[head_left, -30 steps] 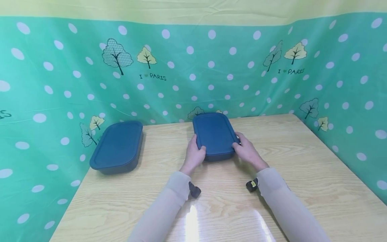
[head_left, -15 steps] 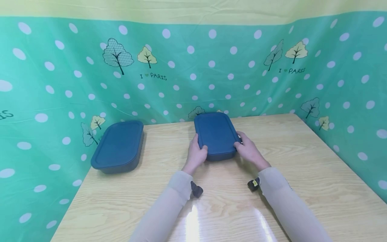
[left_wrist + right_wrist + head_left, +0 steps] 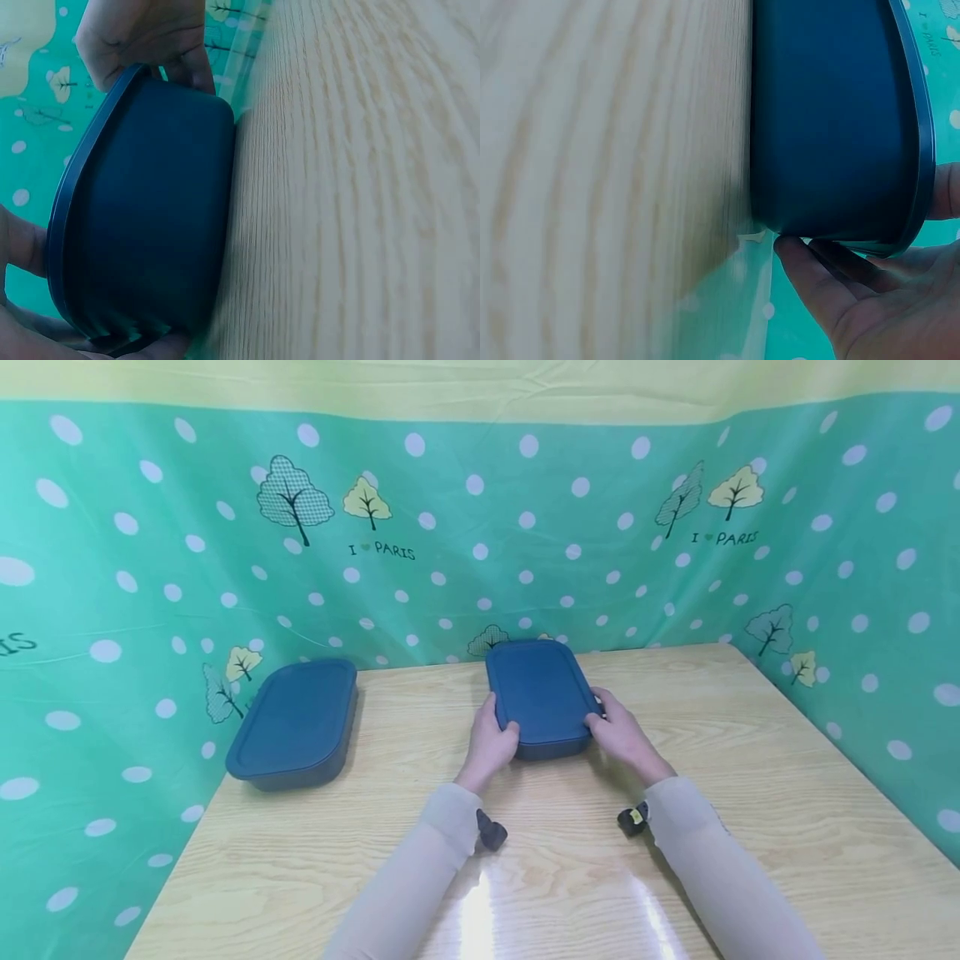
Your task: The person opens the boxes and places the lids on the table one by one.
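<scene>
Room separates left box [image 3: 296, 718] from right box [image 3: 543, 689]; curtain [image 3: 450, 539] blocks behind.

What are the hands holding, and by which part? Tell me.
The blue lidded box on the right, by both long sides, toward its nearer end.

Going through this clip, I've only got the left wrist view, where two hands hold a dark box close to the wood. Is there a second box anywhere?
Observer: Yes. The head view shows another box on the left part of the table, apart from the held box.

Operator: Good. I see just the side and rim of the held one. Is its top covered?

Observer: It is: in the head view, a flat blue lid spans the whole top.
</scene>
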Demonstrator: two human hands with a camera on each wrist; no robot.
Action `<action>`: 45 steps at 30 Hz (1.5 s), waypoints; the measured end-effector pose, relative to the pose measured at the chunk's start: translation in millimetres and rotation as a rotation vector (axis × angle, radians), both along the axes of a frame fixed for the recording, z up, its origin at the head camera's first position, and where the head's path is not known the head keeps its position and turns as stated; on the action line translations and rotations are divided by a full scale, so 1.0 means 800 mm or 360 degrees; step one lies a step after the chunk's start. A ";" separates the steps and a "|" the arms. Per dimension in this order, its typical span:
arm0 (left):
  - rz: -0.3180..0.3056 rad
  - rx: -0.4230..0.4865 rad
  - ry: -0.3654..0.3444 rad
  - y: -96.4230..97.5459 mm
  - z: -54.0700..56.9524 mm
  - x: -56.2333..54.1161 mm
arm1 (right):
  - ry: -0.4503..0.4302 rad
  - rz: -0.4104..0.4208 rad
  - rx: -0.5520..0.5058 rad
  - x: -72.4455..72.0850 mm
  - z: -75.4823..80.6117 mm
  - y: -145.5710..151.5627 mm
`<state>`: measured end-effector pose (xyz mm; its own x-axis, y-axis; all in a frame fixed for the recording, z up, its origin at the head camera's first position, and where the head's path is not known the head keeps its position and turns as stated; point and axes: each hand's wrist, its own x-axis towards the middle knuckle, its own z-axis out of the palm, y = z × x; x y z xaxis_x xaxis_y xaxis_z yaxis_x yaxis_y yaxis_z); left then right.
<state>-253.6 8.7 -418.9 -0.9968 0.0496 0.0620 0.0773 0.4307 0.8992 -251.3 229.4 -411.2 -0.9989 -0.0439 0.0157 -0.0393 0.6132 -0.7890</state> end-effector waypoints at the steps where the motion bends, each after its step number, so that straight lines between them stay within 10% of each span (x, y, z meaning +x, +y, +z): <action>1: -0.0003 0.0005 -0.0003 0.001 0.001 0.001 | 0.0000 -0.0001 0.0002 0.000 0.000 0.001; 45: -0.0034 0.0073 -0.0038 0.024 -0.002 0.002 | 0.0003 -0.0024 0.0055 0.006 0.003 0.022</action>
